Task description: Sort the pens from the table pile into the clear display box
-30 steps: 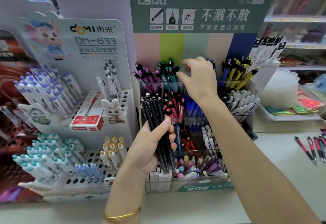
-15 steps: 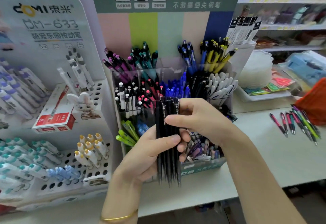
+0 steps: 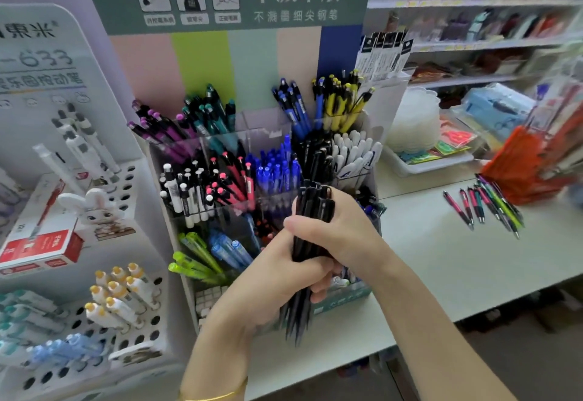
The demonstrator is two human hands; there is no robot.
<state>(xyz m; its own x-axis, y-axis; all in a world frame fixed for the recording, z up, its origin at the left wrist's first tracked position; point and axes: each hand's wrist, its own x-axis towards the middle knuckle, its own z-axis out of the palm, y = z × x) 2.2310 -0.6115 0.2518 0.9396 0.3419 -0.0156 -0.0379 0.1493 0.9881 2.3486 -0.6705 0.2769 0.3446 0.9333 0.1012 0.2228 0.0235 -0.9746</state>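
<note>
A bundle of several black pens (image 3: 310, 220) stands upright in front of the clear display box (image 3: 271, 135). My left hand (image 3: 268, 280) wraps the bundle's lower half from the left. My right hand (image 3: 340, 230) is clasped round its upper half from the right. The pen tips poke out below my hands. The box's compartments hold purple, teal, blue, yellow, black, pink and white pens. A loose pile of pink, green and purple pens (image 3: 485, 205) lies on the white table (image 3: 441, 258) to the right.
A white holder of cartoon pens (image 3: 94, 306) with a red pen box (image 3: 41, 242) stands at the left. An orange basket (image 3: 520, 173) and a white tray (image 3: 426, 160) sit behind the pile. Shop shelves fill the back right.
My right hand came down from the box's top row and closed round the black pens beside my left hand. The view has swung right and closer.
</note>
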